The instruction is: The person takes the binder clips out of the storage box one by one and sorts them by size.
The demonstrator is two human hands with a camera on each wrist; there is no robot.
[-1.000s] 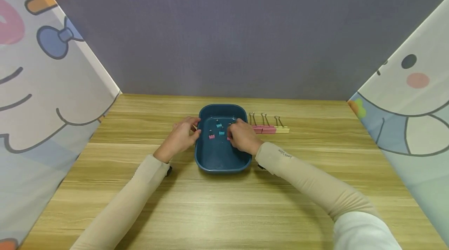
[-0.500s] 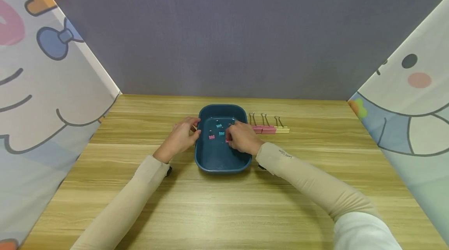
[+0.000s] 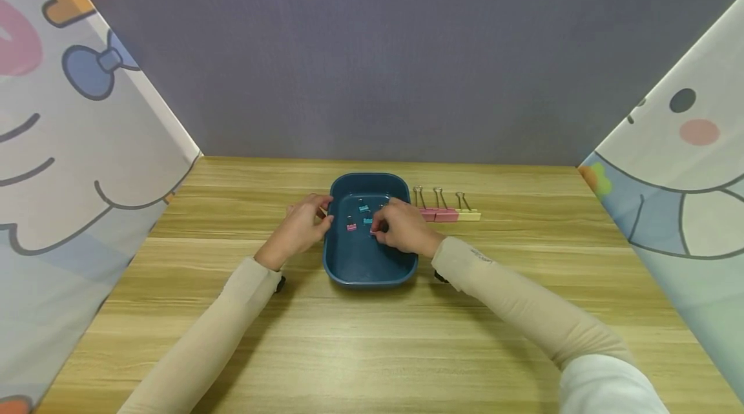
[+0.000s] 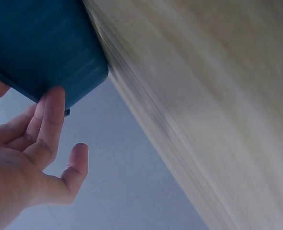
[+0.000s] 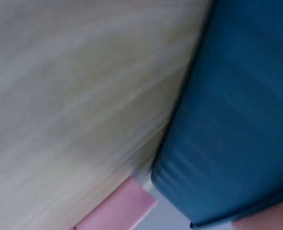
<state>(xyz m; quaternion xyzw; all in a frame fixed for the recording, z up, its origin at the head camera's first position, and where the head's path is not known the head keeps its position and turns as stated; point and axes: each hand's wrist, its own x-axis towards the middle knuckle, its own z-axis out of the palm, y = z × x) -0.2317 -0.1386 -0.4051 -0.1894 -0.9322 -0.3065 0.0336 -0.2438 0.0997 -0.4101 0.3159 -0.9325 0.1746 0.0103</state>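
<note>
A dark blue plastic tray (image 3: 369, 265) stands on the table. My left hand (image 3: 300, 225) touches its left rim; in the left wrist view, fairly straight fingers (image 4: 50, 117) lie against the outer wall. Inside the tray, my right hand (image 3: 403, 228) pinches a small pink binder clip (image 3: 372, 231) between thumb and fingers, which mostly cover it. Left of that clip lie another small pink clip (image 3: 351, 227) and two teal clips, one farther back (image 3: 363, 208) and one nearer (image 3: 367, 221). Only the tray's outside shows in the right wrist view, with my right hand barely at the corner.
Right of the tray, large binder clips stand in a row with wire handles up: two pink (image 3: 445, 215) and one yellow (image 3: 468, 215). A grey panel (image 3: 372, 59) rises behind the wooden table (image 3: 349, 349), and printed cloths hang at both sides.
My right hand has shifted the small pink clip slightly left, towards the other small clips. My left hand and the tray have stayed in place.
</note>
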